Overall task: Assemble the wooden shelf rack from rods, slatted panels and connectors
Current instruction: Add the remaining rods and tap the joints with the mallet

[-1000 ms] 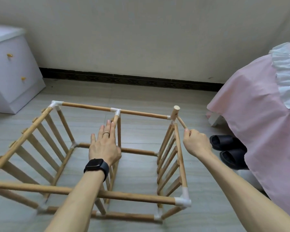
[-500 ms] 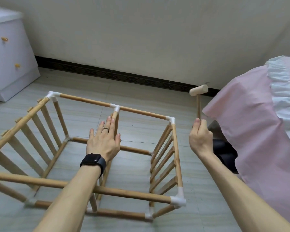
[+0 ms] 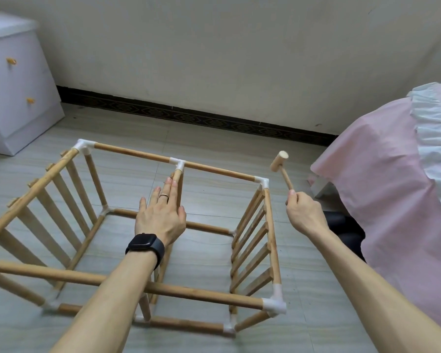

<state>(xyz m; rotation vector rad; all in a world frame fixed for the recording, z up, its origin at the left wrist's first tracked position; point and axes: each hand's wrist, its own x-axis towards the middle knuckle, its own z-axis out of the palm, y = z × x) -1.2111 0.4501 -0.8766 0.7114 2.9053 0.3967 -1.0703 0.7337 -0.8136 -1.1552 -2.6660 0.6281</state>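
While straight left fingers (image 3: 173, 189) rest on the white-jointed wooden rack (image 3: 209, 295), right fingers (image 3: 292, 197) grip a mallet (image 3: 279, 161).

- The rack (image 3: 189, 294) stands on the floor (image 3: 201, 138), before the wall (image 3: 214, 47).
- A cabinet (image 3: 15, 98) sits behind it to the left, against that wall.
- A bed (image 3: 392, 187) is to its right.
- The left hand (image 3: 161, 217) rests on the rack's middle divider (image 3: 179, 184).
- The right hand (image 3: 304, 212) holds a mallet (image 3: 280, 161) just right of the far right corner.
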